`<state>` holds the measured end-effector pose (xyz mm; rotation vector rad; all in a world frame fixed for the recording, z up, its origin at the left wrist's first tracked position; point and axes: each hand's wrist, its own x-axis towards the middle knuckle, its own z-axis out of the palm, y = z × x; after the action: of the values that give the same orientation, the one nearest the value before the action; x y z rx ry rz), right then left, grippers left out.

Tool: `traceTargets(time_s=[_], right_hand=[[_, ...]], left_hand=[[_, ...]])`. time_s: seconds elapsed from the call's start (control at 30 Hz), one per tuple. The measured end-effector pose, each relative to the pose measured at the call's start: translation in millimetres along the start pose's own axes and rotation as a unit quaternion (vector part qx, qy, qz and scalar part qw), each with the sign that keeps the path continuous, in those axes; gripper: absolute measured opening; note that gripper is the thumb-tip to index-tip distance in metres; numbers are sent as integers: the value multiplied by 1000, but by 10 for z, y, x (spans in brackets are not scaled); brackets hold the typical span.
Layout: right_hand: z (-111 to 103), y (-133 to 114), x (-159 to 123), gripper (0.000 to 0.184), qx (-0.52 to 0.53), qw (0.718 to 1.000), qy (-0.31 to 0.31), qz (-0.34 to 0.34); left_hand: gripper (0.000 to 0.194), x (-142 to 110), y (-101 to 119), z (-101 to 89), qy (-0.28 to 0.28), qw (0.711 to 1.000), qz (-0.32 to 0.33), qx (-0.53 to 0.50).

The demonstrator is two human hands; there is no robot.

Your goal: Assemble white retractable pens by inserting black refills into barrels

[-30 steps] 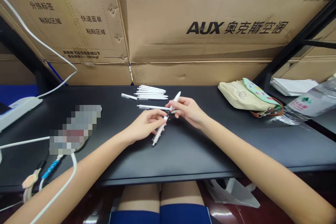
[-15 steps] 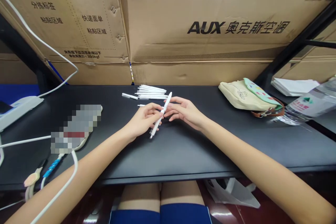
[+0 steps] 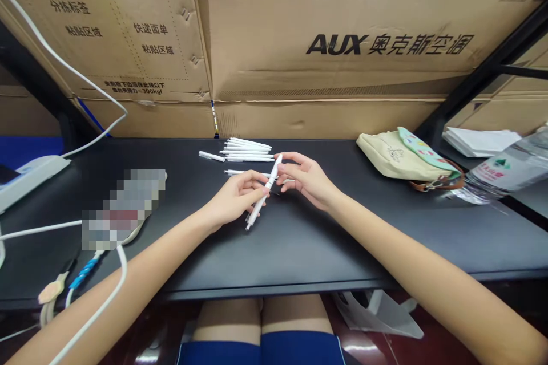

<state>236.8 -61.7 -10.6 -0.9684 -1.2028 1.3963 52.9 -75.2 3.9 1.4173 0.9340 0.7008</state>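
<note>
Fingers (image 3: 250,179) on pen (image 3: 258,210), white pens (image 3: 247,149) behind

- The scene was brightly and evenly lit, though no lamp or window showed, and the light seemed to fall from above.
- The left hand (image 3: 233,199) and right hand (image 3: 308,179) cast only faint, soft shadows on the black desktop (image 3: 291,245).
- The white pen (image 3: 261,205) looked fairly sharp, with no strong motion blur.
- Glare appeared on the plastic water bottle (image 3: 505,168) and as pale streaks on the dark red floor (image 3: 359,348).
- A blocky pixelated patch (image 3: 123,209) hid the object beneath it.
- Wide-angle distortion bowed the cardboard box (image 3: 325,23) and the black shelf upright (image 3: 479,77), and it stretched the left forearm (image 3: 107,291) and right forearm (image 3: 428,274) towards the bottom corners.
</note>
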Motion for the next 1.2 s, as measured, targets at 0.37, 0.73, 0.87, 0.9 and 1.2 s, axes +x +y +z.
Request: traceTargets(time_s=[0.37, 0.73, 0.87, 0.9, 1.2], right_hand=[[-69, -39, 36, 27, -3, 998, 36, -41], [-67, -36, 43, 28, 7, 997, 62, -42], [-50, -26, 37, 29, 17, 998, 53, -35], [-47, -22, 36, 29, 19, 998, 51, -32], [-74, -17, 30, 21, 45, 999, 2, -28]], left_hand=[[33, 8, -32, 12, -3, 1000, 1, 5], [29, -12, 0, 17, -8, 1000, 7, 25], [28, -6, -14, 14, -18, 999, 11, 48], [28, -3, -19, 15, -20, 998, 13, 54], [27, 1, -29, 19, -29, 997, 29, 67]])
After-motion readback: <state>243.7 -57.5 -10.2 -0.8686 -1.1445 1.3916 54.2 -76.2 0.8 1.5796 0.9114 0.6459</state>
